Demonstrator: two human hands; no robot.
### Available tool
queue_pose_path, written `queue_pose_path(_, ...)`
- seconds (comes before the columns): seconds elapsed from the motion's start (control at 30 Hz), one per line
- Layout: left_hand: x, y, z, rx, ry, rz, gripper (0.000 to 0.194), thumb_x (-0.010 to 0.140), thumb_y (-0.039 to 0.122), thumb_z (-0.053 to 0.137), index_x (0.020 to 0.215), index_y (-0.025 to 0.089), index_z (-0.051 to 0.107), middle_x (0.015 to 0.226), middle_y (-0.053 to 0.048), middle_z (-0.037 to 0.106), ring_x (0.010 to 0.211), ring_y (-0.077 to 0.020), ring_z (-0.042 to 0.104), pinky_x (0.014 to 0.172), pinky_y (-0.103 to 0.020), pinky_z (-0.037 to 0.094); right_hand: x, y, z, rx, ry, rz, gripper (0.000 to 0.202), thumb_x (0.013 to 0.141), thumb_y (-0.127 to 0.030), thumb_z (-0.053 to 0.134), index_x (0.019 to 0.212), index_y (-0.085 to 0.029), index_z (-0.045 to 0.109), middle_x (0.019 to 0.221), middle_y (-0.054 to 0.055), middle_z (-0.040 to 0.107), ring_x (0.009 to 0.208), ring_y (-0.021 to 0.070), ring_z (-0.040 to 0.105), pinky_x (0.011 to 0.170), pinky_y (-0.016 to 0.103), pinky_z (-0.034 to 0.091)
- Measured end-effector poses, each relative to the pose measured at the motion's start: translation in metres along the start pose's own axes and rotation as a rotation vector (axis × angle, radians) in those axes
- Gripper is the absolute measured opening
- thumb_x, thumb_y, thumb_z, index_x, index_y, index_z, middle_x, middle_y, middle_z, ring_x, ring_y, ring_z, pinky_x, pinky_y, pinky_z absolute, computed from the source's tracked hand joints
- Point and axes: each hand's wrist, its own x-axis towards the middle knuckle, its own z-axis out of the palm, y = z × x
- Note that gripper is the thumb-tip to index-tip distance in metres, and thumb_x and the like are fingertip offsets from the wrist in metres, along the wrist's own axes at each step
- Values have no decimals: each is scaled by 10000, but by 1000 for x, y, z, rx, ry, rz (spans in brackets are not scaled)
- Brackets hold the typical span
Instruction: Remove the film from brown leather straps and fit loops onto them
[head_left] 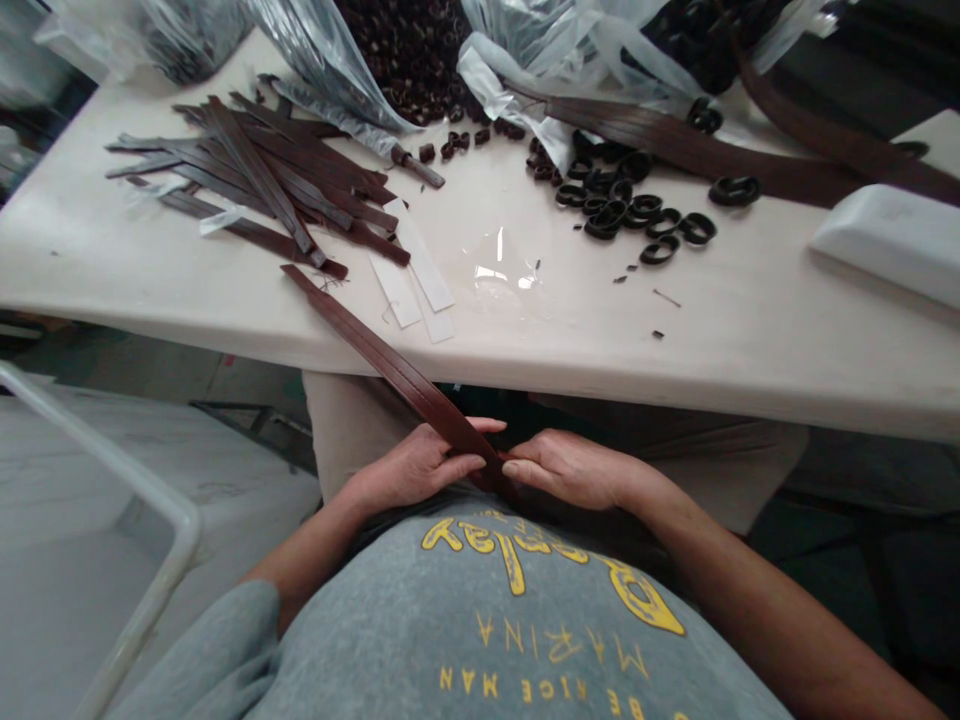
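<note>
Through the head camera I saw the left hand [416,465] bent around a brown strap [405,380], thumb laid along its upper face and the other fingers spread beneath or behind it; the right hand [574,465] was closed in a pinch, thumb and forefinger meeting at the strap's near end, close to the left fingertips. That one strap, leather-like, narrow and lined with lengthwise seams, ran from the lap, over the front edge of the pale table [750,350], to a far tip lying on its top.

Beyond it, three plastic bags stood along the back; the middle bag [322,50] was clear and packed with small dark brown loops [412,60], some spilled in front; the right bag [555,30], whitish and crumpled, sat beside more dark pieces; the left bag [172,40] had dark contents I could not make out. On my left lay a crisscrossed pile of straps [262,185], too overlapped to count; just beside it, three flat white strips [431,265]; to the right, a heap of glossy black rings [604,222], well over ten; behind those, two long brown bands [675,137]; at the far right, one smooth white block [892,240] with a rounded end.
</note>
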Motion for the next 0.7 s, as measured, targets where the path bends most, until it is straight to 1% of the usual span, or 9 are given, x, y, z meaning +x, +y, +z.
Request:
queue_pose_path(0.17,0,-3,0,-16,9,-8,403,919,228,568,1321,223,597,1194,-83,712,1047,-218,670,980,-401,518,0,-4,0,-17,-4,-6,472,1022,-437,347,802,-141,641,695,18,600,584,127,471,566,252,334)
queue_pose_path(0.3,-2,0,-4,-32,-7,-17,426,920,224,563,1345,219,569,1120,-71,738,1019,-213,683,962,-385,523,-1,-12,-1,-30,18,7,443,1017,-411,377,805,-143,660,694,19,616,581,126,477,570,256,322)
queue_pose_path(0.37,-2,1,-3,-46,8,-26,427,912,218,569,1339,214,568,1093,-66,742,994,-207,689,948,-375,527,-3,-15,-2,-39,37,19,439,1017,-405,383,803,-143,662,694,20,617,576,122,468,570,256,316)
queue_pose_path(0.43,-1,2,-1,-92,55,-48,377,887,219,597,1263,198,613,1061,-67,742,945,-204,697,913,-364,541,-4,-17,-2,-50,54,31,444,1016,-412,386,785,-144,653,667,10,586,564,117,448,562,253,304)
queue_pose_path(0.53,-1,-1,6,-285,196,-134,283,829,256,667,1094,161,650,968,-61,745,850,-202,707,804,-336,578,-4,-17,-3,-57,83,30,455,1014,-428,389,749,-147,629,635,-4,537,555,113,425,557,249,293)
queue_pose_path(0.6,-1,-3,10,-446,284,-183,285,791,294,713,1027,153,636,914,-51,747,800,-198,706,729,-311,588,-3,-17,-4,-61,94,18,461,1016,-435,382,737,-149,613,624,-9,517,549,111,410,556,249,291)
queue_pose_path(0.7,-2,-1,13,-566,339,-200,293,773,338,747,970,150,640,885,-43,747,754,-183,693,678,-285,582,-1,-17,-5,-51,102,-4,467,1019,-444,367,738,-154,601,618,-15,500,542,111,401,552,249,297)
